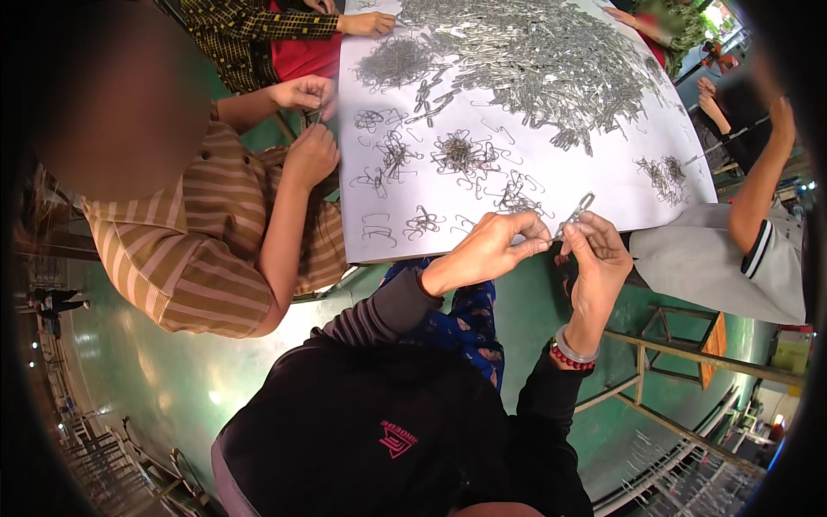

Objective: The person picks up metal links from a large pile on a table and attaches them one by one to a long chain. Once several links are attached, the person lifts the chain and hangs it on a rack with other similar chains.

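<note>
Above the table's near edge, my two hands meet close together. My right hand [599,258] pinches a small, shiny metal link [587,203] that sticks up past its fingertips. From the left, my left hand [500,247] reaches over with thumb and forefinger closed near the link's lower end. Whatever lies between those fingertips is too small to make out. Just beyond my hands is a loose cluster of bent wire hooks [519,191]. A denser heap of wire hooks [461,153] sits farther back to the left.
A large mound of flat metal links [551,65] covers the far part of the white-topped table [594,172]. A seated person in a striped shirt [215,233] works on my left; others sit around. Metal-framed stools [655,345] stand at lower right.
</note>
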The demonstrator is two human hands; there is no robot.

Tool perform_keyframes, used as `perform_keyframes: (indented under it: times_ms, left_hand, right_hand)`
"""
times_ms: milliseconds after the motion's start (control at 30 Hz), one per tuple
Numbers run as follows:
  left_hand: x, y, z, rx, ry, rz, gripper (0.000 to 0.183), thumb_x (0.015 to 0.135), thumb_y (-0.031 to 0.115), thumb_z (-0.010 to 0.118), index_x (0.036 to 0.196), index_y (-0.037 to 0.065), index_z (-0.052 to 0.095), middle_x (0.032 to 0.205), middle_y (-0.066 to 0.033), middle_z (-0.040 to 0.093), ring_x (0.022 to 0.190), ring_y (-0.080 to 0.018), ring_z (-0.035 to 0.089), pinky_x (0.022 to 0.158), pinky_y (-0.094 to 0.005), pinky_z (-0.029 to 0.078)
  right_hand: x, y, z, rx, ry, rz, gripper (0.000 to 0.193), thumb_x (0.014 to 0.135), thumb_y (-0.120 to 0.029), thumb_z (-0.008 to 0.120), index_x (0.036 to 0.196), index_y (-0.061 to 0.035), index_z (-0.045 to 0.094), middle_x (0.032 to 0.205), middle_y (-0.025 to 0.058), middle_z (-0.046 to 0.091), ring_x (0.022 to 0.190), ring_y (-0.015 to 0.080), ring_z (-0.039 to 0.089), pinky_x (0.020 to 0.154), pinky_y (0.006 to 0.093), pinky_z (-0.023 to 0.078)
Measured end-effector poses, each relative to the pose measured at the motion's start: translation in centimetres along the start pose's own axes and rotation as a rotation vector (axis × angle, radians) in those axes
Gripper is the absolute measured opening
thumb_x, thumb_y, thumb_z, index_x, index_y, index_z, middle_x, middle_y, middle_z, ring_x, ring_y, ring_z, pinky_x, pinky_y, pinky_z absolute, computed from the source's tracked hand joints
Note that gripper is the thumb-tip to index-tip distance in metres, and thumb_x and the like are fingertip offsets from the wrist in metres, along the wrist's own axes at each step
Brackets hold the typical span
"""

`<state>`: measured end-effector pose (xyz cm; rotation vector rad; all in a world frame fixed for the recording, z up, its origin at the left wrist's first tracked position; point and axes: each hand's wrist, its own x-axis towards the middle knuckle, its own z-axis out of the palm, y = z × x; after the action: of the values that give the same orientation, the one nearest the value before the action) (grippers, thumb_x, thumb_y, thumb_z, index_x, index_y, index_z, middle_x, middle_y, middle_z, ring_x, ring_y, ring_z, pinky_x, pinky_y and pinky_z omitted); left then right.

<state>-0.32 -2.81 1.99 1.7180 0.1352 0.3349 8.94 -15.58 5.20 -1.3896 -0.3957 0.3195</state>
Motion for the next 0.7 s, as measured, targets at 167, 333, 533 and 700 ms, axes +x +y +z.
perform_keyframes:
  times_ms: [167, 333, 533, 700]
  left_hand:
    - [0.2, -0.6, -0.3, 0.000, -0.002, 0.033, 0.022, 0.083, 0.017, 0.065, 0.097, 0.000, 0.062, 0.092, -0.0100, 0.066, 0.085, -0.0193, 0.063, 0.078, -0.0311, 0.048]
    - [5.3, -4.4, -5.0, 0.298, 0.200, 0.143, 0.029, 0.082, 0.020, 0.065, 0.104, 0.002, 0.063, 0.096, -0.0121, 0.066, 0.089, -0.0224, 0.063, 0.077, -0.0327, 0.050]
    - [12.6, -12.8, -9.5, 1.219, 0.211, -0.072, 0.012, 0.073, 0.010, 0.062, 0.076, 0.000, 0.068, 0.078, -0.0164, 0.065, 0.077, -0.0299, 0.062, 0.067, -0.0386, 0.050]
    - [13.1, -13.5, -8.1, 1.327, 0.166, 0.037, 0.010, 0.069, 0.003, 0.056, 0.070, -0.003, 0.064, 0.078, -0.0189, 0.063, 0.080, -0.0329, 0.061, 0.069, -0.0404, 0.050]
  right_hand:
    - [-0.1, 0.9, 0.2, 0.102, 0.051, -0.033, 0.019, 0.075, 0.007, 0.068, 0.092, 0.0081, 0.060, 0.075, 0.0109, 0.063, 0.060, 0.0115, 0.057, 0.051, 0.0222, 0.043]
    - [0.0, 1.8, -0.8, 0.119, 0.068, -0.033, 0.020, 0.075, 0.007, 0.068, 0.093, 0.0077, 0.059, 0.075, 0.0107, 0.063, 0.061, 0.0114, 0.056, 0.052, 0.0216, 0.043]
    - [0.0, 1.9, -1.1, 0.101, 0.050, -0.021, 0.019, 0.074, 0.008, 0.068, 0.092, 0.0066, 0.059, 0.075, 0.0085, 0.062, 0.063, 0.0110, 0.057, 0.053, 0.0210, 0.043]
    - [-1.0, 1.5, -2.1, 0.098, 0.050, -0.047, 0.019, 0.073, 0.009, 0.068, 0.090, 0.0056, 0.060, 0.076, 0.0069, 0.062, 0.062, 0.0095, 0.056, 0.052, 0.0195, 0.043]
